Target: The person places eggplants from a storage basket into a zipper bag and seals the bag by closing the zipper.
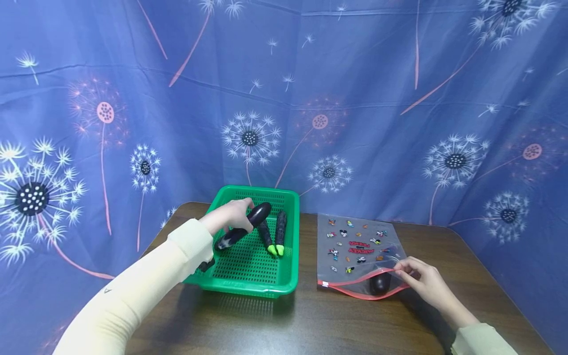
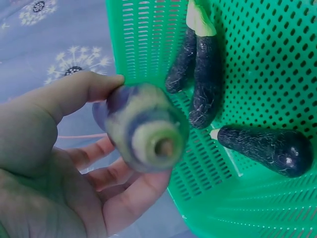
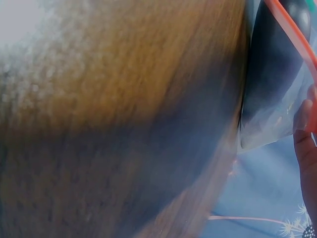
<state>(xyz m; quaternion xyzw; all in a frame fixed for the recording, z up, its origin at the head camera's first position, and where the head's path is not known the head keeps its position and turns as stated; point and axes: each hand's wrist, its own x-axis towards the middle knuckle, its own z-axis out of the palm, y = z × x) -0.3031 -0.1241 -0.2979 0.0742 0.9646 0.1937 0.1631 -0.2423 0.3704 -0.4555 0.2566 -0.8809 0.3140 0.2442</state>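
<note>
My left hand point(image 1: 232, 216) grips a glossy dark eggplant point(image 1: 261, 213) above the green plastic basket point(image 1: 293, 246). In the left wrist view its cut stem end point(image 2: 157, 145) faces the camera, with the thumb and fingers around it. Wrinkled dark eggplants with pale green ends lie in the basket, two of them point(image 2: 205, 74) side by side and a fatter one point(image 2: 267, 148) apart. At the right, my right hand point(image 1: 423, 282) pinches the red-edged mouth of a clear printed zip bag point(image 1: 328, 246). Another eggplant point(image 1: 380, 284) lies inside that bag, near its parted mouth.
Basket and bag lie on a brown wooden table point(image 1: 328, 320), the basket left of the bag. Behind the table hangs a blue curtain point(image 1: 377, 148) with dandelion prints. A white slider point(image 1: 325, 284) sits at the bag mouth's left end.
</note>
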